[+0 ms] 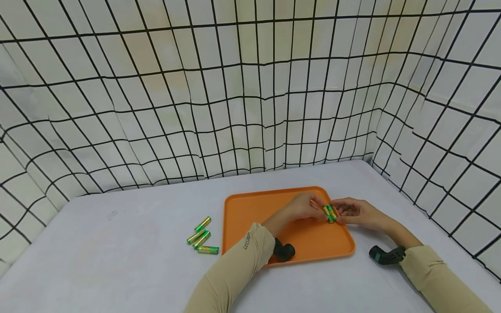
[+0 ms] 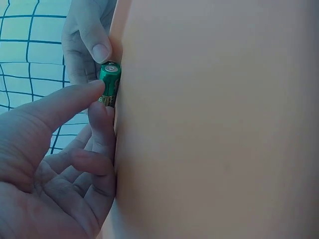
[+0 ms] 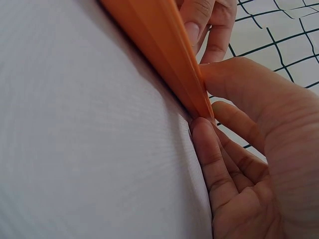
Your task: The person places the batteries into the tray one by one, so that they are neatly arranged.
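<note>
Green batts point(image 1: 332, 212) @ tray point(image 1: 254, 213) R edge; L fingers point(image 2: 101, 127) pinch 1; R fingers point(image 3: 208, 144): can't tell grip, batts hid R-wrist cam

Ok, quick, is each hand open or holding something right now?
Left hand: pinching a green battery.
Right hand: at the orange tray's edge; grip can't be told.

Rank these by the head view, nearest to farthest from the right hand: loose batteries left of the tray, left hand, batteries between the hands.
From the right hand:
1. Batteries between the hands, at the right side of the tray.
2. Left hand, just left of those batteries.
3. Loose batteries, on the white cloth left of the tray.
</note>
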The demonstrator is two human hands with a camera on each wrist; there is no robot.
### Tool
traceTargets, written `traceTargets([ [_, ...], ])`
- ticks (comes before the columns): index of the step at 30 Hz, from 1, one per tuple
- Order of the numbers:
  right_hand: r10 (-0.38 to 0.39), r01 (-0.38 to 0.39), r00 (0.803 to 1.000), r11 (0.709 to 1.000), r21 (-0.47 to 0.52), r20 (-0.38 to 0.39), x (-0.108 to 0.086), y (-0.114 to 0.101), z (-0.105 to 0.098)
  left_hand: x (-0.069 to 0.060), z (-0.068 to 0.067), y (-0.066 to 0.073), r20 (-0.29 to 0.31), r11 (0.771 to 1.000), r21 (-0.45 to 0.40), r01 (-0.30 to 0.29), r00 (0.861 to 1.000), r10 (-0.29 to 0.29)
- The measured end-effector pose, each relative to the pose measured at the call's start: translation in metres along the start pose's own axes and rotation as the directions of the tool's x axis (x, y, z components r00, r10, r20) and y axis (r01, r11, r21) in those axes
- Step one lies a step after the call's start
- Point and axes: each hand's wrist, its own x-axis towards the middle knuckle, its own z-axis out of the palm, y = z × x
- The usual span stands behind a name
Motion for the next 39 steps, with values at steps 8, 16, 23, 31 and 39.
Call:
traceTargets([
  [8, 0.002, -0.002, 1.000, 1.000, -0.004, -0.001, -0.0009, 0.0021, -0.0010, -0.0013, 0.0042, 0.0044, -0.041, 0.999, 0.039, 0.031, 0.999, -0.029],
  [16, 0.016, -0.016, 1.000, 1.000, -0.005, -0.002, -0.0023, -0.0002, -0.0003, -0.0009, 0.0070, 0.0035, -0.064, 0.999, 0.036, 0.040, 0.997, -0.038],
  [23, 0.001, -0.001, 1.000, 1.000, 0.013, 0.002, -0.0016, 0.0025, 0.0001, 0.0005, 0.0080, 0.0018, -0.079, 0.998, 0.058, 0.037, 0.996, -0.032],
  [31, -0.006, 0.006, 1.000, 1.000, 0.022, 0.003, -0.0003, 0.0009, 0.0005, 0.0002, 0.0069, 0.0009, -0.079, 0.998, 0.063, 0.027, 0.997, -0.022],
  [39, -0.008, 0.008, 1.000, 1.000, 0.021, -0.003, -0.0001, 0.0001, -0.0008, -0.0018, 0.0056, 0.0023, -0.059, 0.999, 0.050, -0.001, 0.998, 0.004],
])
